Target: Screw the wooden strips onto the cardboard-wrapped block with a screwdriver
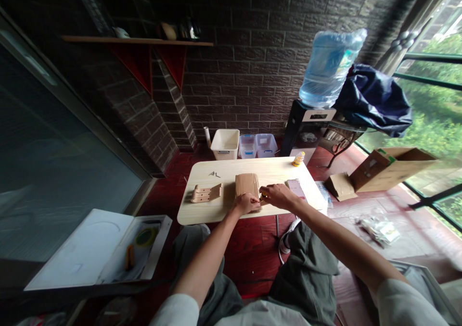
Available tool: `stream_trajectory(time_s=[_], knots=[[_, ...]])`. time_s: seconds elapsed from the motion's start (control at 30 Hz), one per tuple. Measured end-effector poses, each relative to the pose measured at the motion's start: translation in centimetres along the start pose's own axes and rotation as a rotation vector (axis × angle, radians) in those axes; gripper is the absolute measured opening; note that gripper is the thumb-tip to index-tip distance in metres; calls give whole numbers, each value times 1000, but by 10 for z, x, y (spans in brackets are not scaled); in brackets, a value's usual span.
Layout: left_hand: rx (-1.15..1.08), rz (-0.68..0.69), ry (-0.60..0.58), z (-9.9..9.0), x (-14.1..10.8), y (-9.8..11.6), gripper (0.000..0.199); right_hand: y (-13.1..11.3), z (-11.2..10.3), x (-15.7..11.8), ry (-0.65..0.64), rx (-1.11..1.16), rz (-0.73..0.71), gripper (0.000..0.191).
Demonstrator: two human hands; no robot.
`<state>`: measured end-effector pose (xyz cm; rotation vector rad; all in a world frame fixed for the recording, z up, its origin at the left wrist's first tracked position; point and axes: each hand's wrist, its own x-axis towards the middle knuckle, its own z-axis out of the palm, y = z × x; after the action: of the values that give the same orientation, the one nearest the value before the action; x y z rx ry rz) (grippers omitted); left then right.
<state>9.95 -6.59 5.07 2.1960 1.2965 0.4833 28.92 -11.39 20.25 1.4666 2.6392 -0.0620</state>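
Observation:
A brown wooden box-like piece lies on the pale table in front of me. My left hand rests on its near right part, fingers pinched; whatever is between them is too small to make out. Just to the right, my right hand is closed round a small screwdriver with a yellow-and-black handle, held at the piece's right edge. The screwdriver's tip is hidden near my left fingertips. Further left sits a light wooden part with holes, and behind it are a few small metal screws.
On the table's right are a yellow-and-clear bottle and a pinkish flat phone-like item. Plastic bins and a water dispenser stand behind. An open white case is at left, cardboard boxes at right.

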Motion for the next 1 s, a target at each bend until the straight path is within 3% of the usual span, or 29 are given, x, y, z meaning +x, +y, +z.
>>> stream_trajectory(time_s=[1.0], knots=[[6, -18, -7, -3, -1, 5, 22, -3, -6, -3, -8, 47, 4, 28]])
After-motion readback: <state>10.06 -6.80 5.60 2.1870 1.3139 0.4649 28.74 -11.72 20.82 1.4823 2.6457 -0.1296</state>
